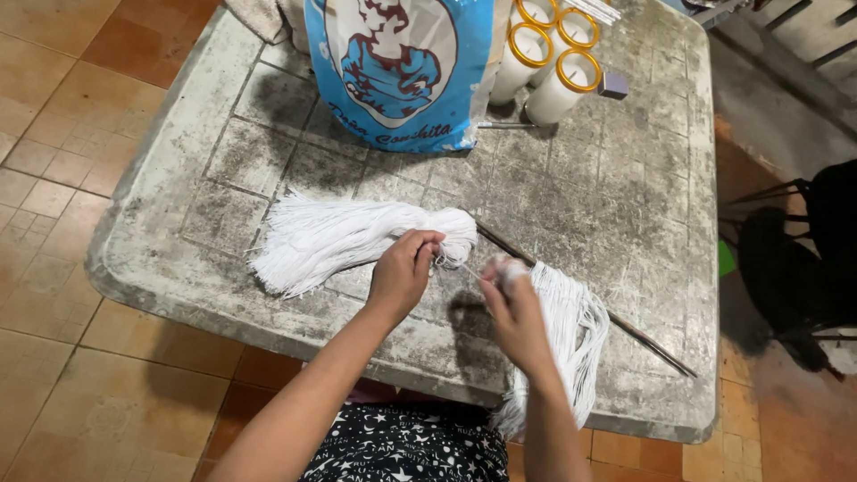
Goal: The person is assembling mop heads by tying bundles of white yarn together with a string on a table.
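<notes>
The left hand (403,270) is pinching 1 thin white string (464,268), fingers together on it, beside the loose bundle of soft white cotton strings (348,236) lying on the grey, stained table (616,196). The right hand (516,312) is gripping a second, draped bunch of white strings (571,330), fingers clamped around its top. The strings are looking light, limp and tangle-prone, best held at the gathered end. A blue-and-white printed plastic sack (402,62) is standing at the far edge, beside 3 white yellow-rimmed candle jars (553,85).
</notes>
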